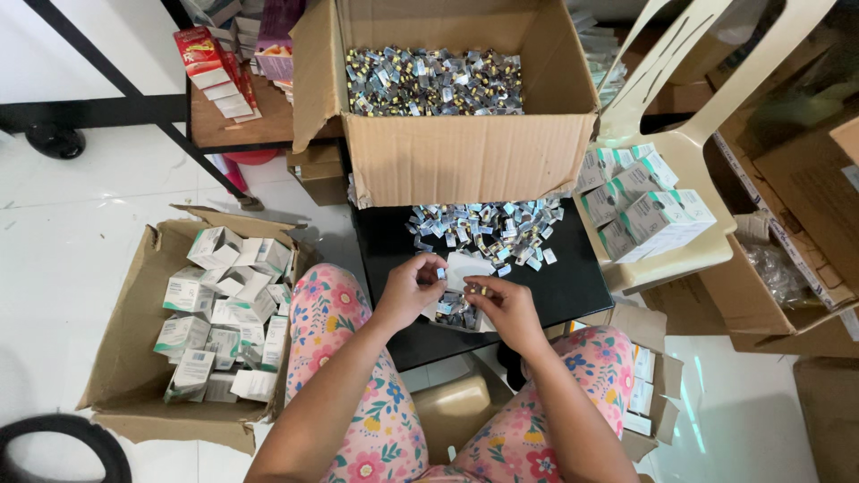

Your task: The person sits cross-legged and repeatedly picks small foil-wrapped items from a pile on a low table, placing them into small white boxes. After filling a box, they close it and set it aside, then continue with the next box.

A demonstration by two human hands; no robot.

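On the black table: the left hand (410,288) and right hand (506,304) meet just above the near edge of the black table (573,286), over a small white open carton (461,268).
Left hand: fingers pinched narrow on 1 tiny silvery blister piece (439,273), held at the fingertips just above the carton.
Right hand: thumb and forefinger closed on 1 small strip with yellow pills (479,289), right beside the left hand's fingertips (the 2 hands are near, whether they touch I cannot tell).
White carton: sits between the hands and the loose heap, with a few more silvery pieces showing inside it.
Loose heap: a spread of silver-blue blister pieces (488,231) lies on the table just beyond the hands, running up to the foot of the big box.
Big cardboard box (465,156): stands at the far side of the table, flaps open, filled with the same shiny pieces.
Left floor box (125,358): an open cardboard box on the white floor beside the person's left knee, full of small white-and-green cartons (224,309), many lying open and tumbled.
Plastic chair (680,134): cream-coloured, to the right of the table, its seat stacked with closed white-and-green packs (644,210).
Right floor box (649,376): a smaller carton by the right knee, holding flat white packs on edge.
Lap: floral pink trousers (358,394), knees tucked either side of the table's near edge.
Far left: a low wooden shelf (242,125) carrying red and white packets.
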